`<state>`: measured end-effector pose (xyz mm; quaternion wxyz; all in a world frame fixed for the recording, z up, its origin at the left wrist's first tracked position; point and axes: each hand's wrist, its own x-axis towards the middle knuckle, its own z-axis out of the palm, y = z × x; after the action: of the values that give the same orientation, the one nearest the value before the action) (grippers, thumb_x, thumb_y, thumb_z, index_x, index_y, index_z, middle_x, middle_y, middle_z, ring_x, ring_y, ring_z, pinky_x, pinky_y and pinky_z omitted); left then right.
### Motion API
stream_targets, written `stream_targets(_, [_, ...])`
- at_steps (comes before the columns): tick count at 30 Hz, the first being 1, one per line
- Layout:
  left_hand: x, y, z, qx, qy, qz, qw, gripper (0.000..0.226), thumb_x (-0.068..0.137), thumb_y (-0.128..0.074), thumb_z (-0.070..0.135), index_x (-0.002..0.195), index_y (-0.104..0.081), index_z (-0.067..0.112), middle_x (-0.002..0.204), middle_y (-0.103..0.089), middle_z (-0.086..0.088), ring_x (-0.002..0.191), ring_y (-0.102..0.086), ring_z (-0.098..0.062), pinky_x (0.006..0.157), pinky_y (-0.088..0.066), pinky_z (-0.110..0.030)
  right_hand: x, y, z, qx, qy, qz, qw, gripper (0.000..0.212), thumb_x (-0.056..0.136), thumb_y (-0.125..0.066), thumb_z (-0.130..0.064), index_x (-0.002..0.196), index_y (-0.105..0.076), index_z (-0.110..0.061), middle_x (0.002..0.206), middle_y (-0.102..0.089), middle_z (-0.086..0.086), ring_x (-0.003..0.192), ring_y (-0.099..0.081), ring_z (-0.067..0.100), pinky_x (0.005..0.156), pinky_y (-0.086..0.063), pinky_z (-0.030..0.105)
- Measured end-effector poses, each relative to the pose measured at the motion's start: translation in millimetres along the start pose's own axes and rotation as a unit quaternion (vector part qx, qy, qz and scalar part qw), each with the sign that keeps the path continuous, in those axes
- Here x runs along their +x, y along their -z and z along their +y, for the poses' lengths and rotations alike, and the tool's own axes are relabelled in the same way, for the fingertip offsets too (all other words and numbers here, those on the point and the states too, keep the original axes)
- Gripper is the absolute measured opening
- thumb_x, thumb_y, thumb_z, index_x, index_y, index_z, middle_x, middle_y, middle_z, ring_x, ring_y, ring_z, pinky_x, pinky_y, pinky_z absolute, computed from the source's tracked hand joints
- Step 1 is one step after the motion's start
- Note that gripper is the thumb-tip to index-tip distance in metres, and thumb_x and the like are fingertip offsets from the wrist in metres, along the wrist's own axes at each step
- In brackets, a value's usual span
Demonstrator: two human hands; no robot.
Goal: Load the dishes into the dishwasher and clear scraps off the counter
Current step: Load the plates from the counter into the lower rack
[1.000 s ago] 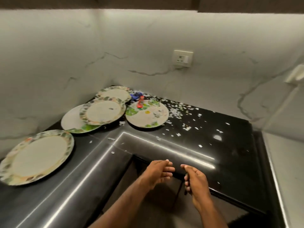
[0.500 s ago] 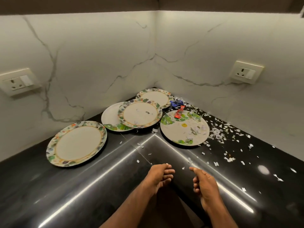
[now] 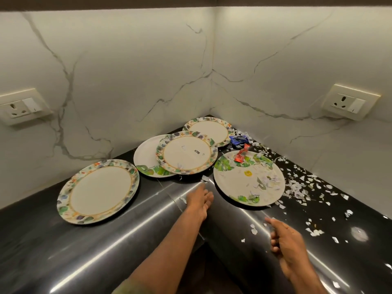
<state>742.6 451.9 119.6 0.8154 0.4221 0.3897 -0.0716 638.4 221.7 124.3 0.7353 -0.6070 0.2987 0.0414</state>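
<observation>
Head view: both hands empty, left hand [image 3: 199, 203] outstretched toward the plates [image 3: 186, 154], right hand [image 3: 285, 240] loosely curled over the counter [image 3: 84, 251].

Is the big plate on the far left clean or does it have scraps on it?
Apparently clean: the far-left plate shows a bare cream centre, while paper scraps litter the counter to the right.
</observation>
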Motion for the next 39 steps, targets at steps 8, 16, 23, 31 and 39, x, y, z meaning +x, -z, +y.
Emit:
stream_targets(8, [88.9,-23.7,57.9,-0.106,0.016,0.043,0.993,0.054,0.098,-0.070,0.029,0.142,-0.049,0.005,0.129,-0.062,-0.018,0.100,-0.068,-0.029,0.066,-0.060,-0.037,26.7,3.0,-15.4,0.003,0.003,0.039,0.999,0.020,0.102,-0.062,-0.018,0.109,-0.076,-0.005,0.058,-0.045,0.002,0.043,-0.035,0.011,0.032,-0.028,0.017])
stream_targets(16, [105.4,-17.8,52.1,-0.124,-0.067,0.091,0.986,0.035,0.100,-0.055,0.001,0.135,-0.058,0.006,0.095,-0.068,-0.008,0.068,-0.064,-0.020,0.045,-0.053,-0.023,37.3,2.5,-15.0,0.008,0.004,0.072,0.997,0.019,0.103,-0.061,-0.015,0.107,-0.075,-0.004,0.057,-0.045,0.003,0.046,-0.035,0.014,0.032,-0.028,0.018])
stream_targets(23, [85.6,29.9,11.7,0.088,-0.206,0.063,0.973,0.018,0.105,-0.048,0.034,0.108,-0.066,0.032,0.106,-0.072,-0.001,0.098,-0.069,-0.021,0.083,-0.062,-0.044,31.1,-12.3,-9.9,-0.008,-0.005,0.053,0.999,0.019,0.101,-0.066,-0.018,0.109,-0.076,-0.004,0.059,-0.049,0.002,0.053,-0.038,0.014,0.037,-0.032,0.020])
stream_targets(31, [29.4,29.8,-0.9,0.254,-0.181,-0.132,0.941,0.039,0.105,-0.052,0.047,0.104,-0.078,0.017,0.097,-0.080,-0.011,0.096,-0.076,-0.036,0.088,-0.061,-0.056,19.2,-23.0,-13.0,0.197,0.046,0.013,0.979,0.052,0.108,-0.036,-0.058,0.136,-0.067,-0.027,0.113,-0.080,-0.003,0.098,-0.078,0.021,0.084,-0.062,0.043])
stream_targets(39, [-0.6,5.0,-3.6,0.300,-0.153,-0.214,0.917,0.038,0.107,-0.048,0.046,0.114,-0.076,0.022,0.105,-0.080,-0.005,0.099,-0.077,-0.025,0.094,-0.060,-0.050,5.4,9.6,-18.9,0.129,0.036,0.189,0.973,0.034,0.106,-0.058,-0.034,0.130,-0.065,-0.012,0.119,-0.073,0.018,0.104,-0.070,0.041,0.091,-0.057,0.059])
